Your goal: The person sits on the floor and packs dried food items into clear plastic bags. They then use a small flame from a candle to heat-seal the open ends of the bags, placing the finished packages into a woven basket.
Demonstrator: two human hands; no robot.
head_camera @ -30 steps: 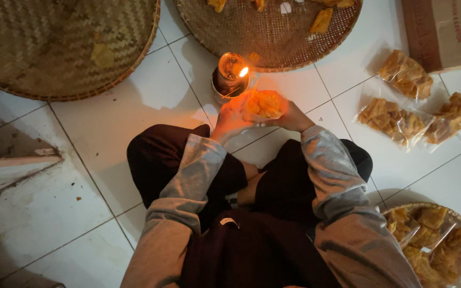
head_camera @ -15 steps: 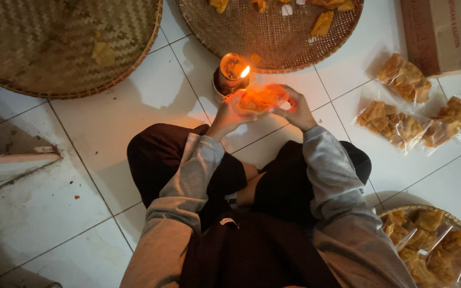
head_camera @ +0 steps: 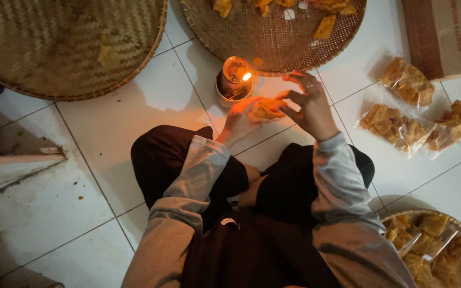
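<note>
1. Overhead, the floor (head_camera: 108, 133) is white tile; a person sits cross-legged on it in grey sleeves.
2. Left tray (head_camera: 65, 48): large, woven, almost bare. Far tray (head_camera: 273, 37): woven, a few fried chips lying on it.
3. Box (head_camera: 446, 34): cardboard, top right corner.
4. Basket (head_camera: 433, 250): lower right, filled with bagged chips.
5. Sealed bags (head_camera: 401, 125): three clear ones on the tile, right of the hands.
6. Lamp (head_camera: 235, 80): small can with a lit flame, at the far tray's near rim.
7. Packet (head_camera: 265, 109): clear bag of chips, held just in front of the lamp, long axis roughly left to right, flame beyond its far left end.
8. Left hand (head_camera: 241, 120): closed round the packet's left end, nearer the flame.
9. Right hand (head_camera: 308, 104): thumb and forefinger pinch the packet's right end; the other fingers are spread and raised.
10. Against the earlier frames: the packet has dropped lower and glows less, and the right hand's fingers have lifted off it.
</note>
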